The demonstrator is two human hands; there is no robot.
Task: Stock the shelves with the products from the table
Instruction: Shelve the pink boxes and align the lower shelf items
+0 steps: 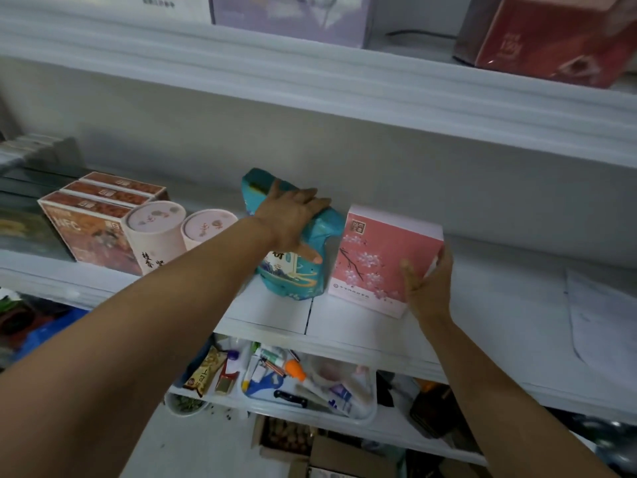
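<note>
The white middle shelf (489,315) takes most of the view, and above it there is an upper shelf (344,84) with a red box (551,39) and a pale purple box (293,19) on it. On the middle shelf, near the centre, the pink box (372,260) with a blossom print stands near the front edge. The right hand (431,288) holds it at its right side: the thumb lies on the front face and the other fingers go around the right edge behind it. Just beside it on the left stands the teal bag (293,277); I cannot tell if the two touch. The left hand (293,215) grips the bag from above, with the fingers spread over its folded top and the thumb pressed down on the front. The two hands are apart, each one on its own product. Further left on the same shelf is a row of brown boxes (89,229), and two round pink canisters (155,232) stand in front of them. A sheet of paper (599,312) lies at the right end. Below, on the lower shelf, a clear tray (365,408) is full of small mixed items.
</note>
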